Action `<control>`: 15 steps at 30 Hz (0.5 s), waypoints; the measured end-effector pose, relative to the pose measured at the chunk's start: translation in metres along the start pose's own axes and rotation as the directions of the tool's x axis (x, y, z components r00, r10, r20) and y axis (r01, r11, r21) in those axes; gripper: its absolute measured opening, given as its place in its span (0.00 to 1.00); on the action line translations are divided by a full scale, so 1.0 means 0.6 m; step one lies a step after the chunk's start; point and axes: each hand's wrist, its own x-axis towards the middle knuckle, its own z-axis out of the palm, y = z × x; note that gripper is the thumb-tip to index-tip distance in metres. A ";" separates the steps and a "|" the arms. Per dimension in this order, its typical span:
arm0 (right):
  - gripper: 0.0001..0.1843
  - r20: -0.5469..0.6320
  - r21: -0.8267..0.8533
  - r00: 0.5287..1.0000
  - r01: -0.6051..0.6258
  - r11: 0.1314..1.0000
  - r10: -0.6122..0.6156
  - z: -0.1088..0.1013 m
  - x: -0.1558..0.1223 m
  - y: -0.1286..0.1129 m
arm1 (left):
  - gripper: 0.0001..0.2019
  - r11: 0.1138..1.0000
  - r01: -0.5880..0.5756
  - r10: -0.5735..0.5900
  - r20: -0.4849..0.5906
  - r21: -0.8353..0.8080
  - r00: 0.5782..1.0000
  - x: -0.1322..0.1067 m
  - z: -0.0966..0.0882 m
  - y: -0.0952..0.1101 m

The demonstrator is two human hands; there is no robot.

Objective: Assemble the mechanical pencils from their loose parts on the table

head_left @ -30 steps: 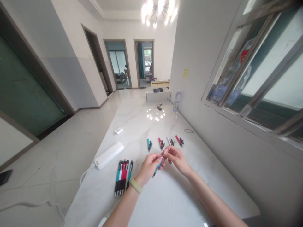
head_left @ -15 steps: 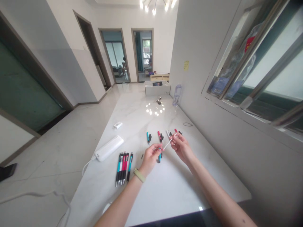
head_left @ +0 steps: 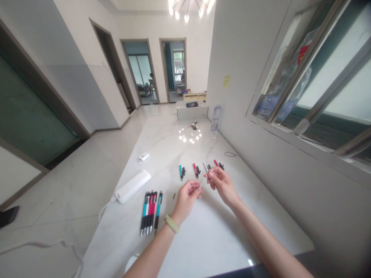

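Note:
A thin white pen refill slants between my two hands above the table. My left hand, with a pale green band on its wrist, is closed with thumb and fingers at the refill's lower end. At the upper end, the fingertips of my right hand pinch it. Just beyond the hands lie pen parts in small groups: a teal barrel, a red barrel, a white barrel and another red barrel, with black pieces beside them. Whatever sits inside my left palm is hidden.
Several click pens lie side by side at the left. A small dark piece is near my left hand. Beyond are a white power strip, a white adapter, keys, a bottle and a white box.
The teal pen part that showed below my left fingers is now out of sight. My hands have come slightly closer together, and less of the refill shows between them.

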 end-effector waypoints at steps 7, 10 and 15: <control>0.14 0.188 -0.061 0.979 -0.069 0.996 0.079 0.010 -0.009 0.008 | 0.14 0.999 0.015 -0.015 -0.002 -0.039 1.000 0.001 0.000 0.010; 0.14 0.218 -0.080 0.971 -0.082 0.993 0.098 0.012 -0.009 0.019 | 0.15 0.998 0.025 -0.026 -0.016 -0.057 1.000 0.001 -0.002 0.016; 0.15 0.168 -0.133 0.985 -0.024 0.991 0.047 0.007 -0.004 0.035 | 0.17 0.995 0.063 -0.065 -0.016 -0.076 0.998 0.000 -0.004 0.020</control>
